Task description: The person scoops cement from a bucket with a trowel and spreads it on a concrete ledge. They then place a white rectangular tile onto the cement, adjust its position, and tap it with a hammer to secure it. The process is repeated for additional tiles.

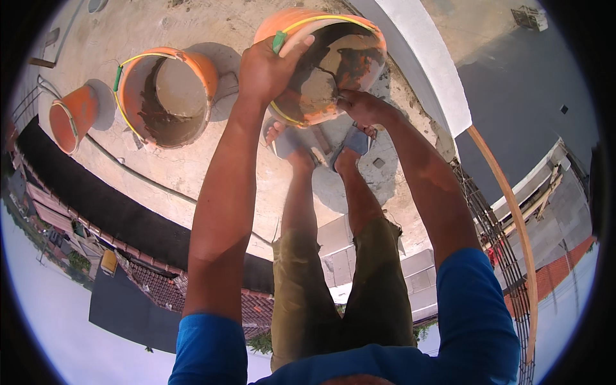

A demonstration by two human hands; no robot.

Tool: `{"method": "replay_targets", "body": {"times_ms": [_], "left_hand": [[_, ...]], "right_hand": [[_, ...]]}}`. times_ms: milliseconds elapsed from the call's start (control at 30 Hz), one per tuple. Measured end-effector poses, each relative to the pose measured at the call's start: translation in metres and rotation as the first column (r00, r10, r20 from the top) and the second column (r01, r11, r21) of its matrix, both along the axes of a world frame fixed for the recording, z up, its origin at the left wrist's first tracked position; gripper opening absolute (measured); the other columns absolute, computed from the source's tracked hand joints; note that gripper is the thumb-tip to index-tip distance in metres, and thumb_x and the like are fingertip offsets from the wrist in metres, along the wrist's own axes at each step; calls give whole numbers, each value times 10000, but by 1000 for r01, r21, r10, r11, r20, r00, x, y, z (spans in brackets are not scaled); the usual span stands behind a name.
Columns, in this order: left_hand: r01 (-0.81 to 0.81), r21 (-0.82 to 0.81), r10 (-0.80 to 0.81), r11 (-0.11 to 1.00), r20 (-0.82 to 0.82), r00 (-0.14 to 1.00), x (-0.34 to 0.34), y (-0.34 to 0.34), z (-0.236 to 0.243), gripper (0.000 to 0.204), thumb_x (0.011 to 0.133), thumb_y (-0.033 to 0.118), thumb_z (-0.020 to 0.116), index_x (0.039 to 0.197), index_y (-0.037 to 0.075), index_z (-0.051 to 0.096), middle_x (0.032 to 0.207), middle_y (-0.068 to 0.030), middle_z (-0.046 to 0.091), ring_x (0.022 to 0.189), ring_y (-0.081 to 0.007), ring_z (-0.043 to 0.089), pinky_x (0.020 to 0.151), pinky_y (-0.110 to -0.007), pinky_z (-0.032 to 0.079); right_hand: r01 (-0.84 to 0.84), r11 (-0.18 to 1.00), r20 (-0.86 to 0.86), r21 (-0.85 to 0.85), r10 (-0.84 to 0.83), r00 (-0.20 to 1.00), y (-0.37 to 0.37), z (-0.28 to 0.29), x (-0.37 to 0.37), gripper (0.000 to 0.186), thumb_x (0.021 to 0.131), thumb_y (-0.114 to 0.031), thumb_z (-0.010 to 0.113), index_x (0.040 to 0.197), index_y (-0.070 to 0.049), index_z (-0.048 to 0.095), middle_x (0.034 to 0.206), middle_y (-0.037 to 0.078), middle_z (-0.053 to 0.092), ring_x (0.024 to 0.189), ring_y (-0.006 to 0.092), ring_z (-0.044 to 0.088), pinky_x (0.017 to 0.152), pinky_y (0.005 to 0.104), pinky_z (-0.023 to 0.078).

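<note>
A large orange bucket (273,27) with a yellow wire handle and green grip is tilted toward me above my feet. Grey wet mortar coats its inside. At its left rim my left hand (273,67) is closed, thumb over the edge, beside the green grip. My right hand (366,106) is closed at the bucket's lower right edge. From its fingers a thin dark neck leads to a flat grey shape in the mortar, which looks like a trowel (319,88). Mortar smears hide much of that tool.
Left of me stands a second orange bucket (204,74) with mortar inside, then a smaller orange bucket (85,106). A hose (144,172) crosses the concrete floor. A pale low wall (433,64) runs on the right, near a wooden strip (513,205) and steel bars (491,237).
</note>
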State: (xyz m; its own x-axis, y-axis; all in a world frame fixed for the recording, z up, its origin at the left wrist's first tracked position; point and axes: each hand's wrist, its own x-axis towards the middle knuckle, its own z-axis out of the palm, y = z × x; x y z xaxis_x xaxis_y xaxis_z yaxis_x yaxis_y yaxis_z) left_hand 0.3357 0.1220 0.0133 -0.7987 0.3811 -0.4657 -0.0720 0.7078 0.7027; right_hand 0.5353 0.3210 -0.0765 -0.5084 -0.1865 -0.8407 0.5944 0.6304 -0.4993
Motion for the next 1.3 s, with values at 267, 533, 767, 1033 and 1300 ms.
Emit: {"method": "replay_targets", "body": {"times_ms": [267, 533, 767, 1033, 1300], "left_hand": [[-87, -31, 87, 996, 9, 996, 2, -5, -12, 621, 926, 629, 767, 1093, 33, 815, 894, -225, 788, 880, -417, 768, 824, -478, 598], [-103, -62, 103, 993, 0, 995, -11, 21, -15, 643, 926, 651, 746, 1136, 48, 819, 951, -231, 795, 922, -409, 773, 860, -463, 600], [26, -35, -26, 999, -3, 1000, -13, 38, -4, 601, 932, 639, 748, 1186, 100, 823, 945, -185, 808, 897, -373, 781, 854, -446, 604], [-6, 19, 6, 1000, 40, 999, 5, 36, -3, 564, 930, 588, 791, 1133, 63, 821, 808, -166, 782, 667, -270, 765, 676, -400, 609], [-102, 59, 102, 993, 0, 995, -3, 39, -8, 563, 926, 577, 803, 1144, 59, 818, 832, -163, 793, 742, -299, 782, 738, -413, 612]], "right_hand": [[-307, 872, -106, 383, 371, 922, 63, 70, -57, 450, 1085, -329, 499, 1413, -28, 562, 1111, 290, 763, 1057, 452, 747, 970, 569, 572], [-210, 911, -145, 355, 275, 950, -66, 48, 51, 364, 954, -110, 630, 1255, 50, 501, 1097, 316, 708, 990, 444, 767, 807, 471, 643], [331, 942, 322, -53, -298, 899, -20, 94, -11, 507, 1112, -350, 527, 1512, -44, 468, 1491, 294, 592, 1430, 359, 552, 1211, 425, 409], [-191, 970, 34, -154, 198, 980, 43, 11, -20, 428, 1111, -328, 489, 1416, -40, 571, 1240, 248, 728, 927, 395, 776, 841, 536, 622], [-183, 975, -10, 122, 186, 983, -12, 37, 24, 579, 1017, -263, 650, 1457, 66, 467, 1081, 308, 735, 1026, 433, 755, 874, 500, 597]]}}
